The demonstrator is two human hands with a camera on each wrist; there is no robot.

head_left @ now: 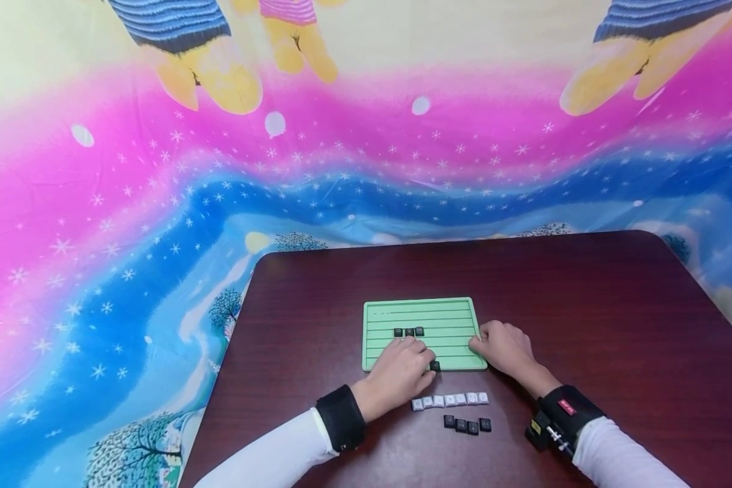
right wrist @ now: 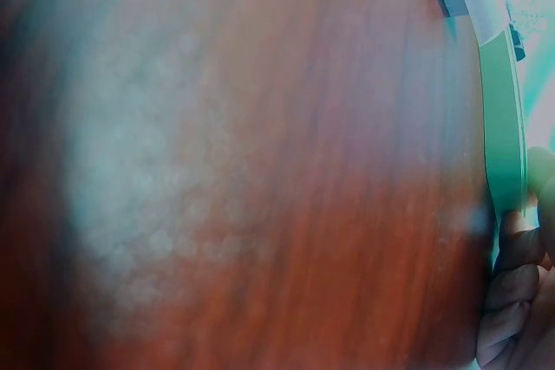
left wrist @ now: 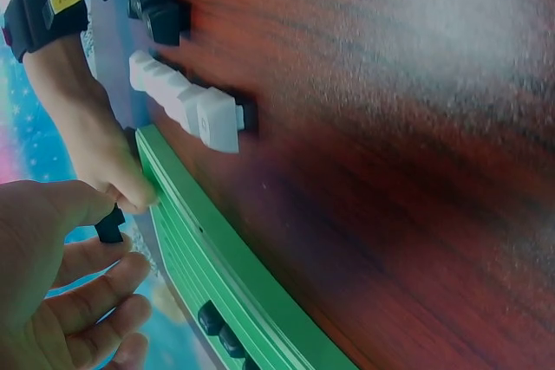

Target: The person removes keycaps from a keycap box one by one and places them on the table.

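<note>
My left hand (head_left: 399,367) is over the front part of a green ridged tray (head_left: 427,313), pinching a black keycap (left wrist: 109,226) between thumb and index finger. Its other fingers are loosely bent in the left wrist view. Three black keycaps (head_left: 409,332) sit side by side in a slot of the tray, just beyond the left fingertips. At the tray's right side, my right hand (head_left: 507,348) grips the rim, with the thumb on top and the other fingers curled at the outside edge.
In front of the tray, a row of several white keycaps (head_left: 449,400) lies on the dark red-brown table (head_left: 598,305). Nearer still is a short, uneven row of several black keycaps (head_left: 461,425). A patterned cloth (head_left: 354,149) hangs behind the table.
</note>
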